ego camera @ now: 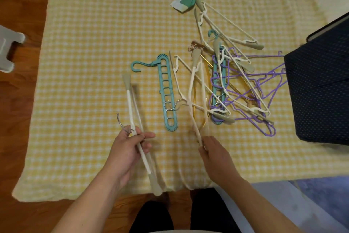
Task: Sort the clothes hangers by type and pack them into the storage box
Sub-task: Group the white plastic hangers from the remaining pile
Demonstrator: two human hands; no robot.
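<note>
Left hand [125,149] has its grip wrapped round a cream hanger [138,134], held near its middle, one grey-tipped end pointing up over the yellow checked blanket [90,43], the other sticking out below the palm toward the floor. Right hand [214,152] pinches the lower end of a second cream hanger [194,100], which runs up from the fingers into the tangled pile of hangers [238,81]. A teal slotted hanger [167,91] lies flat between the two hands' loads. The dark dotted storage box [319,89] sits just right of the pile.
</note>
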